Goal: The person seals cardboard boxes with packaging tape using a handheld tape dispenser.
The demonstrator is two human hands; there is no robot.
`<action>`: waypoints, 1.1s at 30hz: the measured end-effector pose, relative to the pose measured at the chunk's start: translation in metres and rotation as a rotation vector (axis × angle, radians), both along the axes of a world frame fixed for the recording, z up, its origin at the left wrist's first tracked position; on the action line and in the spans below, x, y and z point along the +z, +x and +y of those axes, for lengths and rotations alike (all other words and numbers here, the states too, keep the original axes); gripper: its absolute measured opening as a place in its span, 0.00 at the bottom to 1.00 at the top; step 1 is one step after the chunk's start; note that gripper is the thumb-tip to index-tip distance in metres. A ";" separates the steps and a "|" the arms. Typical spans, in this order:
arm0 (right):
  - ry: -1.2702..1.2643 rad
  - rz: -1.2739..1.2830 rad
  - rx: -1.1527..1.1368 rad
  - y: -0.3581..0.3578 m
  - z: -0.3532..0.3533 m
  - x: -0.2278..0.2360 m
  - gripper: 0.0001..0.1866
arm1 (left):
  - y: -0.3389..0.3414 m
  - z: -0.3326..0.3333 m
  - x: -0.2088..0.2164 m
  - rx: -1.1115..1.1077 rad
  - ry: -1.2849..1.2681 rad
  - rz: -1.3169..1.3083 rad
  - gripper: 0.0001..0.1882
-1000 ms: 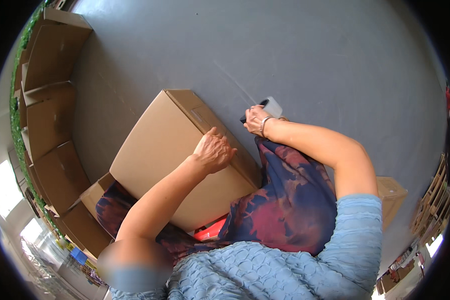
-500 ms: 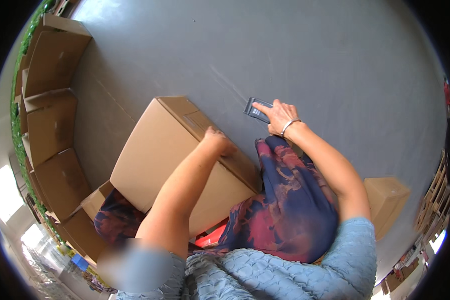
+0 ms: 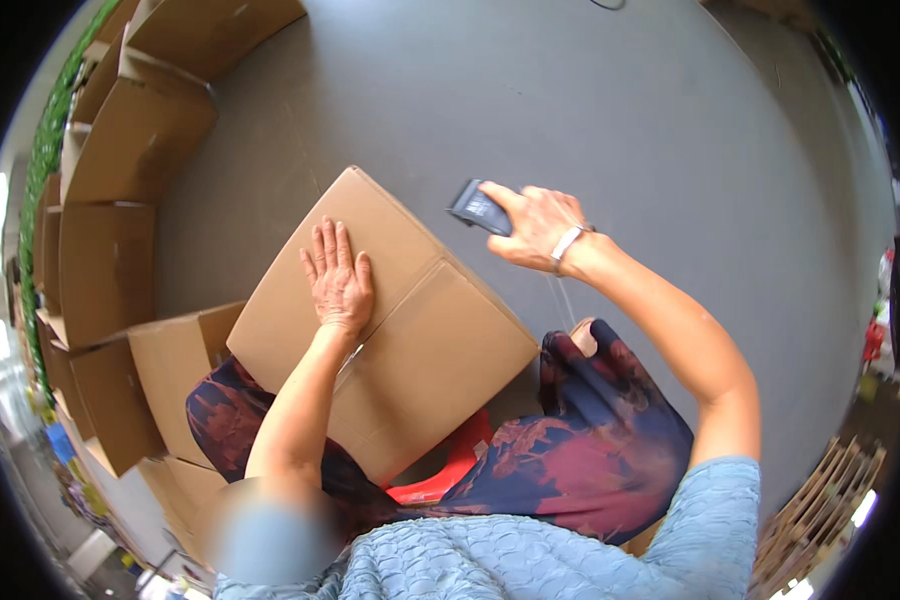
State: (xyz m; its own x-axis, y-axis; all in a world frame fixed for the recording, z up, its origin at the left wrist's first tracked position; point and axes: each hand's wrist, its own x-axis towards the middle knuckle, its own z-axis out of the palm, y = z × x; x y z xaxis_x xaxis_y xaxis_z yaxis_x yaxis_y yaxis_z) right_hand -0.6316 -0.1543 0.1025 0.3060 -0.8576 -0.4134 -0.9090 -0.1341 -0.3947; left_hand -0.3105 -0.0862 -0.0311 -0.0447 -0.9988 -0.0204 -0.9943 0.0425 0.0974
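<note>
Open cardboard boxes (image 3: pixel 120 190) are stacking along my nine-to-eleven o'clock side. A red stool (image 3: pixel 450 470) is showing under me at six. Grey floor (image 3: pixel 650 130) is spreading toward twelve; wooden pallets (image 3: pixel 820 500) are sitting at four.

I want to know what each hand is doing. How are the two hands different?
The left hand lies flat, fingers spread, on the closed brown cardboard box; the right hand is lifted beside the box, curled around a small dark handheld device. The right wrist wears a pale band; the left is bare. Both hands are bare.
</note>
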 end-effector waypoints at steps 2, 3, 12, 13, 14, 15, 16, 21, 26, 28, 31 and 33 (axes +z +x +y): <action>0.064 0.045 0.159 0.052 -0.040 0.015 0.35 | -0.004 0.005 0.004 0.046 0.025 0.040 0.35; 0.055 0.048 0.154 0.075 -0.055 0.018 0.31 | -0.009 0.003 0.004 0.020 0.014 0.046 0.35; 0.008 0.181 0.195 0.181 -0.089 -0.006 0.24 | 0.003 0.005 -0.015 0.031 -0.047 0.194 0.35; 0.032 0.187 0.200 0.175 -0.078 -0.003 0.24 | 0.005 0.006 -0.018 0.029 -0.057 0.198 0.35; 0.057 0.199 0.197 0.163 -0.066 0.002 0.25 | 0.004 0.007 -0.019 0.020 -0.068 0.207 0.35; 0.071 0.205 0.199 0.152 -0.052 0.007 0.25 | 0.004 0.007 -0.020 0.027 -0.045 0.152 0.35; 0.086 0.211 0.196 0.138 -0.036 0.011 0.25 | 0.005 0.007 -0.022 0.028 -0.043 0.166 0.35; 0.144 0.290 0.107 0.059 0.064 0.026 0.35 | 0.006 0.005 -0.024 0.019 -0.086 0.167 0.34; 0.281 0.396 0.023 -0.018 0.178 0.036 0.36 | 0.010 0.001 -0.029 0.016 -0.075 0.041 0.34; 0.277 0.383 -0.014 -0.036 0.211 0.029 0.35 | 0.009 -0.001 -0.033 -0.019 -0.084 0.028 0.34; 0.241 0.332 -0.051 -0.034 0.233 0.010 0.33 | 0.001 0.000 -0.035 -0.045 -0.103 0.022 0.32; 0.156 0.326 -0.001 -0.024 0.232 -0.001 0.26 | -0.047 0.020 -0.014 -0.335 -0.059 0.012 0.27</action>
